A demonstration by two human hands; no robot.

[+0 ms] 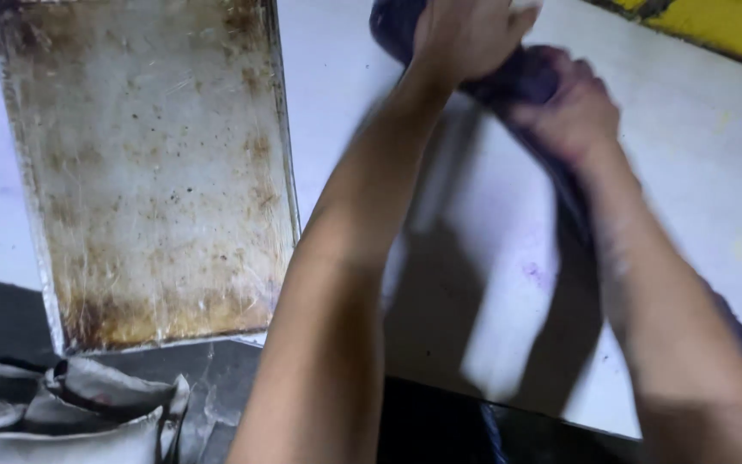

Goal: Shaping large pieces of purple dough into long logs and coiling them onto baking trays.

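Both my hands grip a dark purple soft mass (521, 79) above the white table (697, 155); whether it is cloth or dough is unclear through the motion blur. My left hand (465, 34) clasps its upper end near the top edge of the view. My right hand (570, 116) closes on it just lower and to the right. A strip of the same dark purple stuff trails down beside my right forearm toward the table's right side. A faint purple smear (532, 273) marks the table between my arms.
A stained, browned metal baking tray (156, 172) lies on the table at the left, its near end over the table's front edge. Crumpled grey material (70, 412) sits below it at the bottom left. A yellow surface (723, 26) shows at the top right corner.
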